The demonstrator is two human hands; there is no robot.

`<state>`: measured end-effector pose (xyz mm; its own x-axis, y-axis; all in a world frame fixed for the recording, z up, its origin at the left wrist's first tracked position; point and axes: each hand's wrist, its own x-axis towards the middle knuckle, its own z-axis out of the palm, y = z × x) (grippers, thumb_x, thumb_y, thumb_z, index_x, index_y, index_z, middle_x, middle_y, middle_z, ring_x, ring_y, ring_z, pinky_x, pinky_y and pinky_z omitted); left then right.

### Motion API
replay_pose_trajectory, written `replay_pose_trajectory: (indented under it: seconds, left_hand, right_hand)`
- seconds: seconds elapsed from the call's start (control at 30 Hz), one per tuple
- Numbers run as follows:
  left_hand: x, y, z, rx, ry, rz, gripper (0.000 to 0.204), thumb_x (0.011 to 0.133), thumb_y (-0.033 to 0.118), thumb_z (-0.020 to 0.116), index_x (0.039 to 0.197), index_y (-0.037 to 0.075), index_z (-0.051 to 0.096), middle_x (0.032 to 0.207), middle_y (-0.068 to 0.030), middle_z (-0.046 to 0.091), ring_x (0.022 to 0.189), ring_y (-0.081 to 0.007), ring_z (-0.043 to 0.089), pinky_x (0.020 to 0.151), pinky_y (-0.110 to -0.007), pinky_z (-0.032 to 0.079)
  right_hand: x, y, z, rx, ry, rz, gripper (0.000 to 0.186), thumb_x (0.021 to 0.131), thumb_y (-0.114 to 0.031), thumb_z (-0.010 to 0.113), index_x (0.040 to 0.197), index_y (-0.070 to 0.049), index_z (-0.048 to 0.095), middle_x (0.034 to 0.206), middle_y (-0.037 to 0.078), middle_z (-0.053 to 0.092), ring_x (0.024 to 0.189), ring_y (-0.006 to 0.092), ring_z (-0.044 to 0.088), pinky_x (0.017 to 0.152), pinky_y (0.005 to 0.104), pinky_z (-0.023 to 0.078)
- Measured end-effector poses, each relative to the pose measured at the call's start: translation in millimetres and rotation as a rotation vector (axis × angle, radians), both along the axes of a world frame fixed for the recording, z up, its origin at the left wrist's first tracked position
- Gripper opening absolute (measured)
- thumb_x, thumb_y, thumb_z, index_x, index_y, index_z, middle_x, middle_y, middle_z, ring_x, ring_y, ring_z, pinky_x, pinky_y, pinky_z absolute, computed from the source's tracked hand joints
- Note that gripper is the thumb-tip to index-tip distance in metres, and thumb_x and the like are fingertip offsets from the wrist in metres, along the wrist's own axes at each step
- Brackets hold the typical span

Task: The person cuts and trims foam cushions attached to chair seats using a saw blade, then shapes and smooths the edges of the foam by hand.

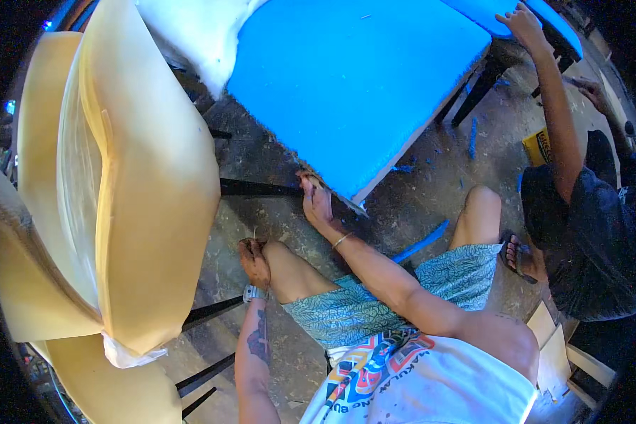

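Observation:
A large seat panel with bright blue foam (360,85) on top stands in front of me, its rough edge facing my knees. My right hand (318,203) is closed at the panel's near left edge, fingers curled against its frayed rim. Beside my left knee, my left hand (255,263) hangs with its fingers drawn together. A thin pale tip shows above those fingers, but what it belongs to is too small to make out. A dark leg (261,187) runs just left of my right hand.
Big yellowish foam sheets (155,191) stand at the left, near white padding (191,35). Another person (579,240) sits at the right, one hand on another blue foam piece (473,13). Blue foam strips (420,242) and a yellow container (538,147) lie on the floor.

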<state>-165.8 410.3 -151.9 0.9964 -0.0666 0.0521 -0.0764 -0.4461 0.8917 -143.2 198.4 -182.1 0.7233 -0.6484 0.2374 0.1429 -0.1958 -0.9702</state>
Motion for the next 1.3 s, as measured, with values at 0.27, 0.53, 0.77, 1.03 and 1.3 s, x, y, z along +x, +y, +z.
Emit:
replay_pose_trajectory:
  seconds: [0.27,0.53,0.77,1.03,1.3]
  left_hand:
    - [1,-2,0,-0.019,0.001,0.011,0.021,0.099,0.021,0.043,0.098,0.002,0.052,0.086,-0.0114,0.061,0.075,-0.0217,0.056,0.074,-0.033,0.045]
    - [0,-1,0,-0.007,0.002,0.008,0.021,0.099,0.021,0.043,0.098,0.003,0.053,0.086,-0.0114,0.062,0.075,-0.0218,0.056,0.075,-0.033,0.045]
    - [3,-5,-2,-0.023,0.006,0.006,0.020,0.099,0.021,0.043,0.098,0.003,0.053,0.086,-0.0113,0.063,0.075,-0.0218,0.057,0.075,-0.033,0.045]
    - [6,-10,-7,-0.065,0.025,-0.011,0.020,0.099,0.021,0.043,0.098,0.003,0.053,0.086,-0.0113,0.064,0.075,-0.0219,0.058,0.075,-0.033,0.046]
    - [13,-16,-11,-0.110,0.031,-0.044,0.020,0.099,0.020,0.043,0.098,0.004,0.054,0.086,-0.0113,0.065,0.075,-0.0220,0.058,0.076,-0.033,0.046]
  right_hand:
    - [-17,2,-19,-0.031,0.115,0.090,0.029,0.099,-0.022,0.044,0.106,-0.001,0.063,0.088,0.011,0.064,0.076,0.0283,0.059,0.074,0.0378,0.047]
    - [-15,1,-25,-0.069,0.158,0.064,0.030,0.099,-0.024,0.045,0.108,-0.002,0.062,0.095,0.012,0.062,0.080,0.0264,0.057,0.075,0.0360,0.046]
    - [-8,10,-22,-0.072,0.051,0.033,0.029,0.099,-0.024,0.044,0.109,-0.003,0.062,0.102,0.012,0.060,0.084,0.0230,0.055,0.077,0.0335,0.045]
    - [-23,17,5,0.011,0.097,0.047,0.031,0.099,-0.026,0.043,0.110,-0.004,0.062,0.105,0.010,0.061,0.085,0.0224,0.054,0.080,0.0327,0.044]
    - [-3,8,-32,-0.082,0.061,0.093,0.032,0.100,-0.027,0.042,0.110,-0.005,0.062,0.105,0.011,0.064,0.087,0.0259,0.057,0.084,0.0345,0.044]
